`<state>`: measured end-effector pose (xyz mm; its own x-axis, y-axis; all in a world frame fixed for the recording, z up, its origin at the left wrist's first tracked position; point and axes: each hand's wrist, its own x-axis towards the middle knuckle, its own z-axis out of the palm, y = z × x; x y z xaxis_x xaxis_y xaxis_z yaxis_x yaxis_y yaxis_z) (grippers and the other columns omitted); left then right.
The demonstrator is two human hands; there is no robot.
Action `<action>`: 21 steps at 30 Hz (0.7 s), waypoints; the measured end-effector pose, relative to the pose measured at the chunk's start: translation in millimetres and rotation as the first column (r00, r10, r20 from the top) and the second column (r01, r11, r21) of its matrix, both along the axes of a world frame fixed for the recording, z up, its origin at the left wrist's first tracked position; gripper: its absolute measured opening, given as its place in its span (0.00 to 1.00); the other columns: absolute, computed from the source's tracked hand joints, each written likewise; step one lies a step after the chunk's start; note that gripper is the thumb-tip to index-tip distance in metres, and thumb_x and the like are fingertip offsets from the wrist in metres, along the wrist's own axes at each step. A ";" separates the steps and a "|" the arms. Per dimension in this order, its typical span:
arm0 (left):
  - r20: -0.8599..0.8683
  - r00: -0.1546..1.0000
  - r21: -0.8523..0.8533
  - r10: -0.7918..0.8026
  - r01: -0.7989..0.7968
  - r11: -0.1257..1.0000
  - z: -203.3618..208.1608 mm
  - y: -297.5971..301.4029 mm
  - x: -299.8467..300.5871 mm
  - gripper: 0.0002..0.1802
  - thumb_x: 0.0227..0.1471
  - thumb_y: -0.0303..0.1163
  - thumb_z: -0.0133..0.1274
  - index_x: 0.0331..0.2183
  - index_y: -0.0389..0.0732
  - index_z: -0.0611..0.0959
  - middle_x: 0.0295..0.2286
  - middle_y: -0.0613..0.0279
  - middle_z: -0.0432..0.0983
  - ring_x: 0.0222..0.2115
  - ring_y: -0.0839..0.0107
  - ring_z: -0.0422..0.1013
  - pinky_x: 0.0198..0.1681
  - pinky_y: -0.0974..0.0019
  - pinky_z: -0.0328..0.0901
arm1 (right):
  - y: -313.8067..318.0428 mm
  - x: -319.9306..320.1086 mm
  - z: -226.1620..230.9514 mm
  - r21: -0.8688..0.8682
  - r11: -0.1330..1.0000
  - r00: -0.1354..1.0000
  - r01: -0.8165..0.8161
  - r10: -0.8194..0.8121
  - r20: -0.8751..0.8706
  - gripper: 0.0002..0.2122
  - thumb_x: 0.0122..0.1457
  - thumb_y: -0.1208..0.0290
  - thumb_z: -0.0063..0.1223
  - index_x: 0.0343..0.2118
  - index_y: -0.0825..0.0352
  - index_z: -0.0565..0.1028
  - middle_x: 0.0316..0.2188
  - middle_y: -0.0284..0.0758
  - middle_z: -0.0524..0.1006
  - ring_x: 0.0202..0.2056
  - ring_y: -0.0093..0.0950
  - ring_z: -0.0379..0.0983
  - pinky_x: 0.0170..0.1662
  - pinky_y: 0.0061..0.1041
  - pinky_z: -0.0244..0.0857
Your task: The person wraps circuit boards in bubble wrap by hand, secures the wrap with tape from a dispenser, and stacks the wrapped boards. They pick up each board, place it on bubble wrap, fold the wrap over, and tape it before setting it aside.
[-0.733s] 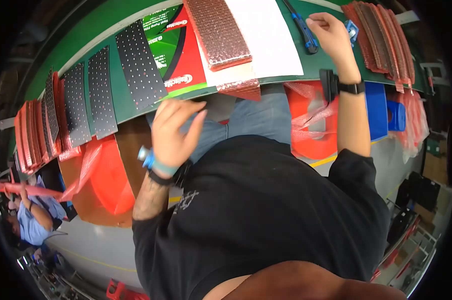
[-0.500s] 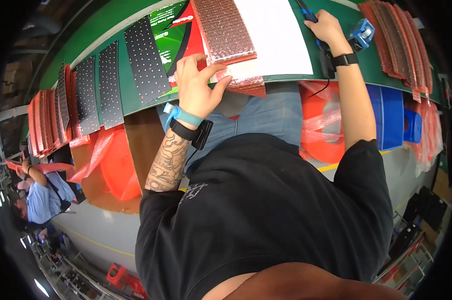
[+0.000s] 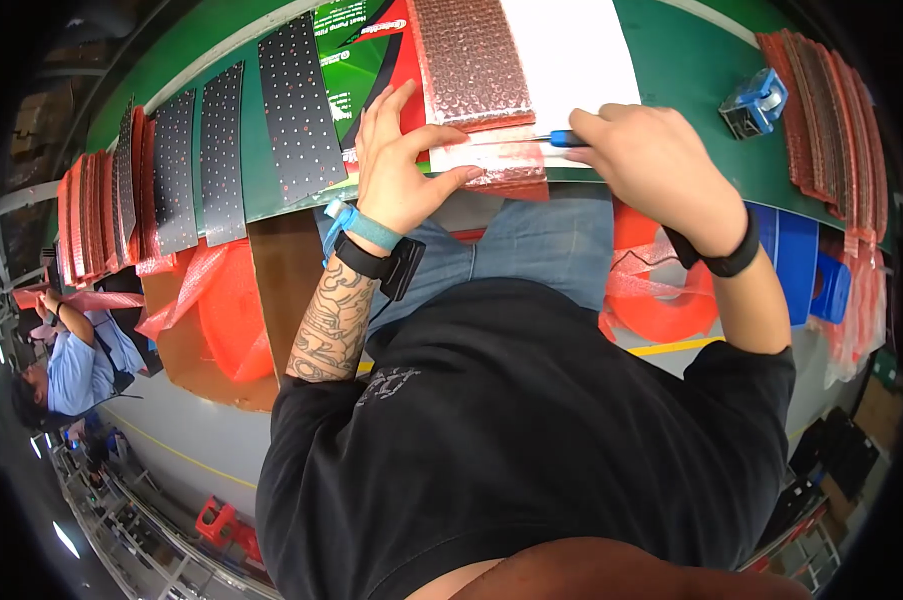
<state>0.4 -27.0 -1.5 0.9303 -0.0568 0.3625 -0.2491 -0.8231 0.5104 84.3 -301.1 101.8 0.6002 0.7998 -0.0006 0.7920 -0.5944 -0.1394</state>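
A pink bubble-wrap sleeve (image 3: 476, 65) lies on the bench in front of me, its near end flap (image 3: 506, 160) hanging over the edge. My left hand (image 3: 396, 165) is open at the sleeve's near left corner. Its fingers are spread, with index finger and thumb resting on the flap. Closed around a blue-handled tool (image 3: 568, 138) with a thin metal blade, my right hand (image 3: 656, 165) is right of the flap. The blade points left and lies across the flap; the tool's exact kind is partly hidden by my fingers.
A white sheet (image 3: 591, 60) and a green-and-red printed sheet (image 3: 346, 70) flank the sleeve. Dotted dark panels (image 3: 296, 110) lie left. A blue tape dispenser (image 3: 756, 103) and stacked pink bubble-wrap pieces (image 3: 836, 130) are right. Pink rolls sit below; a person (image 3: 81, 360) works far left.
My right hand has come down and left from the bench's far right, bringing the blue-handled tool onto the sleeve's flap. My left hand stays at the sleeve's corner.
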 end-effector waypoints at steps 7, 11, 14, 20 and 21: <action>-0.012 1.000 -0.013 0.005 -0.006 1.000 1.8 -1.7 3.6 0.21 0.34 0.42 0.76 0.36 0.53 0.90 0.61 0.44 0.62 0.64 0.43 0.54 0.66 0.45 0.51 | 29.2 11.9 -33.8 -0.051 0.981 0.968 -0.188 0.194 0.158 0.06 0.55 0.72 0.55 0.35 0.64 0.75 0.24 0.39 0.78 0.28 0.38 0.78 0.30 0.38 0.71; -0.019 1.000 -0.013 0.006 -0.006 1.000 1.5 -1.8 2.1 0.22 0.34 0.42 0.76 0.36 0.53 0.90 0.61 0.43 0.63 0.63 0.43 0.55 0.65 0.45 0.53 | 28.3 12.9 -43.3 -0.027 0.983 0.977 -0.179 0.181 0.113 0.06 0.53 0.74 0.55 0.35 0.64 0.74 0.23 0.39 0.78 0.28 0.40 0.78 0.30 0.39 0.71; -0.031 1.000 -0.020 0.004 -0.005 1.000 -1.2 0.1 1.6 0.23 0.34 0.42 0.76 0.37 0.53 0.89 0.61 0.43 0.63 0.63 0.43 0.56 0.65 0.45 0.53 | 9.2 16.3 -46.4 -0.062 0.991 0.989 -0.116 0.121 0.087 0.05 0.56 0.72 0.55 0.35 0.65 0.74 0.22 0.40 0.77 0.28 0.42 0.78 0.32 0.40 0.71; -0.048 0.999 -0.011 0.012 -0.013 1.000 1.4 3.3 -2.2 0.27 0.35 0.39 0.76 0.42 0.52 0.87 0.61 0.44 0.63 0.62 0.43 0.58 0.64 0.47 0.56 | -65.0 19.7 -28.0 -0.173 0.984 0.999 0.043 -0.037 0.034 0.07 0.62 0.69 0.55 0.37 0.67 0.73 0.24 0.42 0.75 0.28 0.44 0.75 0.35 0.40 0.68; -0.044 0.999 -0.018 0.011 -0.012 1.000 1.9 3.7 -2.2 0.27 0.35 0.39 0.76 0.42 0.52 0.87 0.61 0.44 0.63 0.62 0.43 0.58 0.64 0.47 0.56 | -79.2 23.8 -25.3 -0.179 0.983 0.999 0.044 -0.038 0.039 0.07 0.62 0.69 0.55 0.37 0.67 0.73 0.24 0.42 0.75 0.28 0.44 0.75 0.35 0.40 0.68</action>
